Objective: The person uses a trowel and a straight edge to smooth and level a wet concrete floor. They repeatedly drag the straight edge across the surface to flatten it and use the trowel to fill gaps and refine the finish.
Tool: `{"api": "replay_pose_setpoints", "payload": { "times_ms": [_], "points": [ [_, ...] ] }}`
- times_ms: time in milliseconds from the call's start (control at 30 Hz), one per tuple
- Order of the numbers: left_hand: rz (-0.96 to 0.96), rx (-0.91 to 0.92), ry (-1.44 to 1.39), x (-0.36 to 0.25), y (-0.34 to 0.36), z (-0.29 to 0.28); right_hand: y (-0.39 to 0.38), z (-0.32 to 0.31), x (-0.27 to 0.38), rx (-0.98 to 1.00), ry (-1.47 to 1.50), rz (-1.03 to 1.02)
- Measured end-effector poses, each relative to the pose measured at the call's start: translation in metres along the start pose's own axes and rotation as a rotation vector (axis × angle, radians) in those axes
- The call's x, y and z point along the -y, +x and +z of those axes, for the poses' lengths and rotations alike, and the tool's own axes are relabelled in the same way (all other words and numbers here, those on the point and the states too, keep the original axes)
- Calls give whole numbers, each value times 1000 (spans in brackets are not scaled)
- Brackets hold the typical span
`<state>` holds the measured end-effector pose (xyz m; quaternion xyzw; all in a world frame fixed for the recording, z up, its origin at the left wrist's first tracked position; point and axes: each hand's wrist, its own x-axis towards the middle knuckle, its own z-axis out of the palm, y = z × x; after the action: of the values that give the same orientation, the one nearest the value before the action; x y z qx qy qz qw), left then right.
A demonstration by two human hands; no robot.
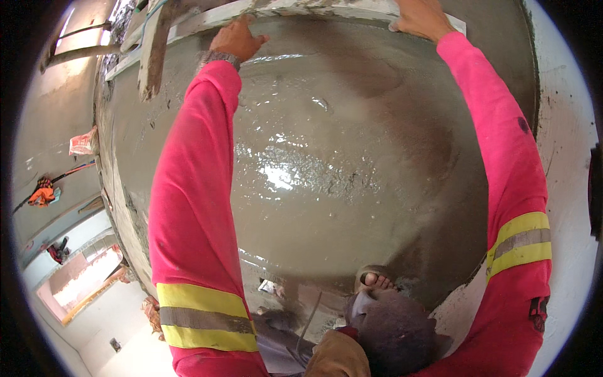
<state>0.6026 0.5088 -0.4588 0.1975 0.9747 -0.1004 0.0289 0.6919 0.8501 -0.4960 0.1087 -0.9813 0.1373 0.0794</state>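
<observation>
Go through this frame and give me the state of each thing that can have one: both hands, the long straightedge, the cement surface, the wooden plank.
Left hand: grip closed over the straightedge's edge.
Right hand: pressed on the straightedge; whether its grip is closed cannot be told.
Straightedge: lying across the far side of the cement, smeared with mortar.
Cement surface: wet, glossy, water pooled in the middle.
Wooden plank: tilted, mortar-stained, at upper left.
</observation>
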Motion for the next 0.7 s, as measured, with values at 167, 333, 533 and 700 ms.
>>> {"api": "replay_pose_setpoints", "payload": {
  "times_ms": [167, 333, 533, 700],
  "points": [
    [114, -132, 62, 20, 45, 14, 21, 6, -16, 25, 62, 7],
    [195, -21, 106, 41, 114, 49, 44, 0, -38, 83, 59, 23],
    [281, 18, 80, 37, 122, 49, 65, 3, -63, 43, 47, -38],
    [122, 145, 247, 61, 135, 49, 80, 2, -57, 100, -12, -49]
  ]
}}
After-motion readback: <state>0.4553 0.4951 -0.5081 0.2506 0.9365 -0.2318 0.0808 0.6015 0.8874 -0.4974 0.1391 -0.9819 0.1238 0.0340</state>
